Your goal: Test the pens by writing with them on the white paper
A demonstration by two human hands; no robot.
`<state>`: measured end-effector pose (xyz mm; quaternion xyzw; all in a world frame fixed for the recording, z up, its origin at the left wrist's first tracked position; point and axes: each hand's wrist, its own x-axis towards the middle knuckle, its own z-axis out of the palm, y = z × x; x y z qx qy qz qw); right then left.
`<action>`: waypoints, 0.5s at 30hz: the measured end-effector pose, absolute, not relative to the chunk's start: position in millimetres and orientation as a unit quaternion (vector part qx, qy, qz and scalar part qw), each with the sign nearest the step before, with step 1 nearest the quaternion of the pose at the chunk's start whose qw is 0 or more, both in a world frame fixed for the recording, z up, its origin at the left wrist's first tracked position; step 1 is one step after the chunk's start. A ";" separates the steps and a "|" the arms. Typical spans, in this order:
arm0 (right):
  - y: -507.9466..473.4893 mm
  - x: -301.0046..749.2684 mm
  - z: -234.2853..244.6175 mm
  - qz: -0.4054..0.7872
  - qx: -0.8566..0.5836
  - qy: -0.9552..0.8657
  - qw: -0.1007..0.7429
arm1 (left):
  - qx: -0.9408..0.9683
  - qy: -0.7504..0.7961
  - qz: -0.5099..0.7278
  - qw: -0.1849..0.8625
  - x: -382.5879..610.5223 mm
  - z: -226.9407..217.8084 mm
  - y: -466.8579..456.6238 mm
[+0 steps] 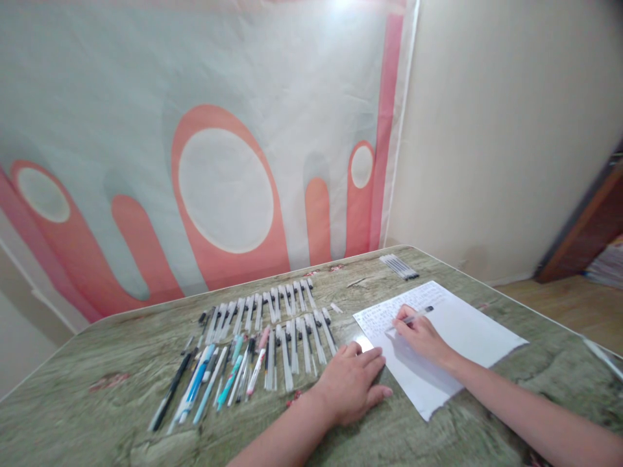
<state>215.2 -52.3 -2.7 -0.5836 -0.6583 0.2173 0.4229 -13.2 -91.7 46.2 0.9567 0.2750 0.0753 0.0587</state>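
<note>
A white sheet of paper (pixel 467 337) lies at a slant on the table, its upper left part covered with lines of small handwriting. My right hand (pixel 419 334) rests on the sheet, fingers closed round a pen (pixel 422 312) with a clear barrel and a dark end. The pen's tip points down toward the written lines; the tip itself is too small to make out. Beside the sheet's left edge, my left hand (pixel 354 379) lies palm down with its fingers apart, holding nothing. Its fingertips are close to the paper's edge.
Rows of clear pens with dark parts (pixel 263 308) lie left of the paper. Nearer are coloured pens (pixel 228 379) in blue, teal and pink. Several thin refills (pixel 399 266) lie at the far right. Behind the table (pixel 97 415) hangs a patterned sheet (pixel 292 97).
</note>
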 end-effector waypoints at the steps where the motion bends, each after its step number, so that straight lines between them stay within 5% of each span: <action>1: -52.4 215.0 -2.6 0.215 -0.585 -0.658 0.422 | 0.957 0.275 0.072 0.058 -13.2 46.7 -91.7; 15: -52.9 214.4 -0.8 0.204 -0.580 -0.658 0.435 | 0.957 0.275 0.074 0.057 -13.6 45.1 -91.8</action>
